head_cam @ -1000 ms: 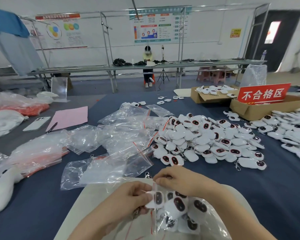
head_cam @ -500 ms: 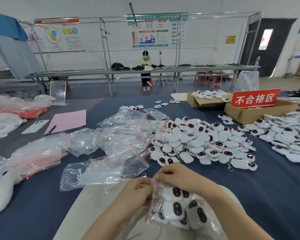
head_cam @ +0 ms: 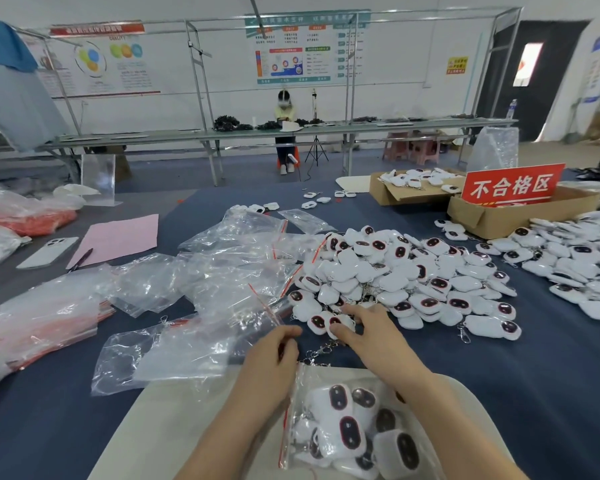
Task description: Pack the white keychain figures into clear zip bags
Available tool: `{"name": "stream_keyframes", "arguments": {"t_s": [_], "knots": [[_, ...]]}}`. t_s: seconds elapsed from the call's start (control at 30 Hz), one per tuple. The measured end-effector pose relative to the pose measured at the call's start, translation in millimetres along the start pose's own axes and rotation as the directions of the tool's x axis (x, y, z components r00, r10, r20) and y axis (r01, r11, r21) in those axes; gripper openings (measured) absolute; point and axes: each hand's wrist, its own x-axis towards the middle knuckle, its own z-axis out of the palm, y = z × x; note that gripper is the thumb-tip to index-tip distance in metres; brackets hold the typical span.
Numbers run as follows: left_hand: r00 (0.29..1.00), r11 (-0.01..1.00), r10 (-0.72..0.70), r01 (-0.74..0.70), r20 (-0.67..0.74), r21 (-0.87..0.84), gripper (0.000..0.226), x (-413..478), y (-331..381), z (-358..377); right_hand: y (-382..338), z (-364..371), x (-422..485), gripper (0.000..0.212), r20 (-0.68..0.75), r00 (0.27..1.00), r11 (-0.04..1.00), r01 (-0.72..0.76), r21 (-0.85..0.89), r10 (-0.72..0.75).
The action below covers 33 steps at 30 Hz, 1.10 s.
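- Clear zip bag (head_cam: 343,427) at 6 o'clock, part-filled; our left hand (head_cam: 274,358) pinches its mouth.
- Our right hand (head_cam: 371,336) pinches a white figure (head_cam: 338,327) at the 7 o'clock edge of the pile (head_cam: 388,271).

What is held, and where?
Left hand pinches the filled clear zip bag at its red-striped mouth; right hand grips a white keychain figure by its body.
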Motion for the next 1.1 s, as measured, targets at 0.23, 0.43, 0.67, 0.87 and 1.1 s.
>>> {"name": "stream_keyframes", "arguments": {"t_s": [0.23, 0.43, 0.67, 0.87, 1.1], "knots": [[0.995, 0.991, 0.099, -0.096, -0.024, 0.092, 0.012, 33, -2, 9, 9, 0, 11, 0.043, 0.012, 1.0, 0.995, 0.03, -0.095, -0.029], [0.99, 0.99, 0.134, -0.132, -0.043, 0.046, 0.013, 39, -12, 12, 21, -7, 15, 0.019, -0.003, 0.998, 0.993, 0.067, 0.095, -0.067], [0.985, 0.982, 0.175, -0.174, 0.008, -0.068, 0.012, 36, -8, 14, 19, -6, 20, 0.014, -0.02, 0.991, 0.935, 0.135, 0.327, -0.136], [0.973, 0.944, 0.232, -0.228, -0.013, -0.239, 0.012, 32, -4, 12, 12, 6, 17, 0.013, 0.052, 0.987, 0.869, 0.106, 0.483, -0.149], [0.97, 0.935, 0.243, -0.238, -0.016, -0.263, 0.012, 29, -1, 11, 12, 7, 15, 0.022, 0.089, 0.977, 0.861, 0.128, 0.492, -0.196]]}}
